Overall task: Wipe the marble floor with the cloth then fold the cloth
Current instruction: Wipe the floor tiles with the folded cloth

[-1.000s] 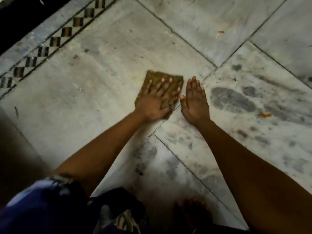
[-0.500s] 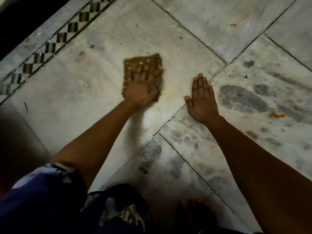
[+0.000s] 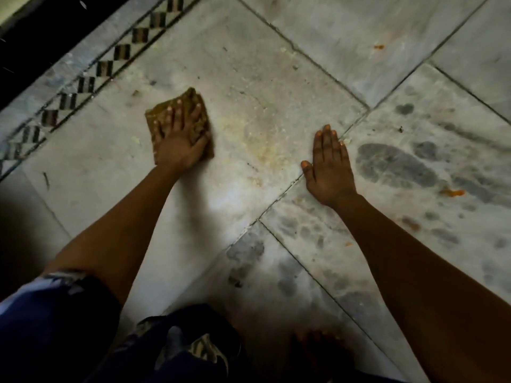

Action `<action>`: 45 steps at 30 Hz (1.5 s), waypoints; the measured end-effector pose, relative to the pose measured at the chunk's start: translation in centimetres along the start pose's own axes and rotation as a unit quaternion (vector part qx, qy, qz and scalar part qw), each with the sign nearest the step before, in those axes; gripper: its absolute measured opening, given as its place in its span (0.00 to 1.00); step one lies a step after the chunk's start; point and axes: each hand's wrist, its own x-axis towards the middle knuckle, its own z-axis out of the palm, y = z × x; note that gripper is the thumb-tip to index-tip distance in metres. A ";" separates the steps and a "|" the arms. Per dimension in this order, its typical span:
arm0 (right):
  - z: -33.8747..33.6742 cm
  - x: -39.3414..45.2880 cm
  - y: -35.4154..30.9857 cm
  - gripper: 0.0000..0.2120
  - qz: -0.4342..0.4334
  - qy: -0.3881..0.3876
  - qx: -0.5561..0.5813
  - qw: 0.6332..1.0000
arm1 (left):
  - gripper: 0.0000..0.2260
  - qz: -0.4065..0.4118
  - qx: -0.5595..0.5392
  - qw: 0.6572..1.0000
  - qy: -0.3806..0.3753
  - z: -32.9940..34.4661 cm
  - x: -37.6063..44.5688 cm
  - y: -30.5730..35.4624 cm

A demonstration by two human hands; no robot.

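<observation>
Marble floor (image 3: 276, 87) — both hands flat

This looks like a room in a home, seen down at floor level. The marble floor (image 3: 276, 87) is laid in large pale slabs with grey veining and dark joints, worn and marked with orange specks (image 3: 451, 192) and a yellowish smear (image 3: 260, 145). Along the far left runs an inlaid border (image 3: 91, 81) of dark and light chequered squares, the sort of decorative edging set near a wall or threshold, with a dark strip (image 3: 41, 31) beyond it.
</observation>
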 end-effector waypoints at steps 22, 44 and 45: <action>0.3 0.0 0.7 0.38 0.001 0.019 0.023 1.000 | 0.29 0.137 0.032 0.990 -0.004 -1.8 11.2 12.8; -11.3 -2.4 1.9 0.28 0.008 0.080 0.164 0.983 | 0.11 0.020 -0.587 0.809 -0.024 -10.4 -6.7 12.5; -11.8 -2.3 2.2 0.28 0.007 0.080 0.161 0.984 | 0.11 0.015 -0.599 0.800 -0.020 -11.2 -7.0 12.8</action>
